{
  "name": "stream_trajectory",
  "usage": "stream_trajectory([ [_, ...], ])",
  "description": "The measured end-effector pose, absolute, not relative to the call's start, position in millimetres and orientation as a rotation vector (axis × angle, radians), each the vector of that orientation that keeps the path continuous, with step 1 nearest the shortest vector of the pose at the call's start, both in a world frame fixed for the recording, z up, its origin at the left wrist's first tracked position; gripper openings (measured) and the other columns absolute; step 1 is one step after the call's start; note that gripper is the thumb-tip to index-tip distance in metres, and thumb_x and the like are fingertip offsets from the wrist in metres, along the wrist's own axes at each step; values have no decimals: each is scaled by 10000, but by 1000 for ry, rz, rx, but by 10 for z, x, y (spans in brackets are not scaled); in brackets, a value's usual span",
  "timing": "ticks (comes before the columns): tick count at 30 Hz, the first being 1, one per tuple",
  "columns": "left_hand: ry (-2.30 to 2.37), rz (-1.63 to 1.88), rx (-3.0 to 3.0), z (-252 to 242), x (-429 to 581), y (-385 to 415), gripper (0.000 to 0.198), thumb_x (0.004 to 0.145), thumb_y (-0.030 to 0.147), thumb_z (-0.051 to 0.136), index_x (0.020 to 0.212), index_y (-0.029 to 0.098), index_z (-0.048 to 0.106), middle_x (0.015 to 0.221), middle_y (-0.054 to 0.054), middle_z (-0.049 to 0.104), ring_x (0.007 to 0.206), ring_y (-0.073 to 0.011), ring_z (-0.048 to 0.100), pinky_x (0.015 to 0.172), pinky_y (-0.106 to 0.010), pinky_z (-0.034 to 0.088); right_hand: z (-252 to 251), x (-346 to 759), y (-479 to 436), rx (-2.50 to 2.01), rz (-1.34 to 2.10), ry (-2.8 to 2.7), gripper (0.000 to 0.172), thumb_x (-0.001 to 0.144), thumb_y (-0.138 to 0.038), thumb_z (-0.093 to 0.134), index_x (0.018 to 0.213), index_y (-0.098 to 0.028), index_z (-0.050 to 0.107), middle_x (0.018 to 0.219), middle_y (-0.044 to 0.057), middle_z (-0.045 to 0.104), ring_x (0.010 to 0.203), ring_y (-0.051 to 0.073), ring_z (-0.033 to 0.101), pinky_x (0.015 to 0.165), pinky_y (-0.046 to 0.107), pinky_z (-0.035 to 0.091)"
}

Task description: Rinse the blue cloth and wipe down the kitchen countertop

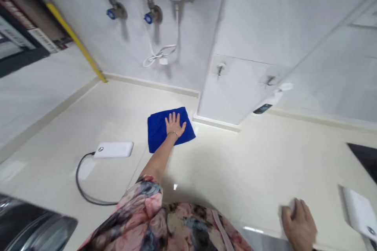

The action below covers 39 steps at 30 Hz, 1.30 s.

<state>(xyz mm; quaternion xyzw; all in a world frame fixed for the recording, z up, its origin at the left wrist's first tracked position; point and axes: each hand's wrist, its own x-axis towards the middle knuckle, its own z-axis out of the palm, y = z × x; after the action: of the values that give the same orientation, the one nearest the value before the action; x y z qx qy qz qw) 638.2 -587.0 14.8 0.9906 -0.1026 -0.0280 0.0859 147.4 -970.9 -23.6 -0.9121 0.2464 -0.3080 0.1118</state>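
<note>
My left hand (174, 124) lies flat on a blue cloth (157, 131), its fingers spread and pressing down from above. The cloth rests folded on the cream countertop (224, 164), close to a wall corner. A thin bracelet circles the left wrist. At the lower right, my right hand (299, 223) rests at the counter's front edge, thumb apart from the loosely bent fingers. Nothing shows in it, and its wrist is cut off by the frame. A white power bank (359, 210) is to the right of that hand.
Another white power bank (114, 149) with a black cable lies left of the cloth. A sink (41, 227) is at lower left, a black panel (365, 159) at right. Valves (150, 16), a white cord (159, 55), a yellow pipe (75, 39) and hooks (220, 68) line the walls.
</note>
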Motion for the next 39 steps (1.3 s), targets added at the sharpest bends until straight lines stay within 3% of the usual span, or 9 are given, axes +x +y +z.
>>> stream_trajectory([
  [3,-416,-81,2989,161,6237,-5887,785,996,587,248,1633,129,248,1721,-136,137,1591,-338,56,1279,-559,27,-428,1484,-9782,-2667,-944,968,633,789,-458,512,1357,-213,649,1377,187,616,1319,466,553,1023,681,468],
  [8,-718,-22,3011,111,5786,-5951,764,998,560,247,1625,125,273,1714,-138,173,1588,-330,98,1276,-544,75,-489,1549,-9765,-2737,-811,1138,624,907,-430,421,1320,-7,620,1396,290,579,1353,387,536,1155,538,445],
  [19,-1245,21,2880,-30,4673,-6513,805,944,565,293,1603,104,336,1703,-146,213,1586,-347,102,1278,-547,51,-352,1698,-9696,-2680,-642,1313,540,943,-283,405,1415,-42,510,1535,217,470,1447,291,380,1235,479,297],
  [31,-1476,10,2538,-124,4428,-6785,814,933,566,340,1569,61,392,1693,-198,214,1586,-367,72,1263,-598,48,-451,1707,-9759,-2688,-795,1294,523,914,-261,476,1402,-89,546,1504,193,520,1434,301,431,1217,514,345],
  [39,-1503,-63,2552,-80,4694,-7464,832,936,582,339,1591,69,348,1701,-189,193,1586,-364,76,1267,-579,24,-435,1699,-9771,-2651,-834,1275,519,898,-247,498,1394,-104,555,1494,180,531,1426,300,434,1206,525,364],
])
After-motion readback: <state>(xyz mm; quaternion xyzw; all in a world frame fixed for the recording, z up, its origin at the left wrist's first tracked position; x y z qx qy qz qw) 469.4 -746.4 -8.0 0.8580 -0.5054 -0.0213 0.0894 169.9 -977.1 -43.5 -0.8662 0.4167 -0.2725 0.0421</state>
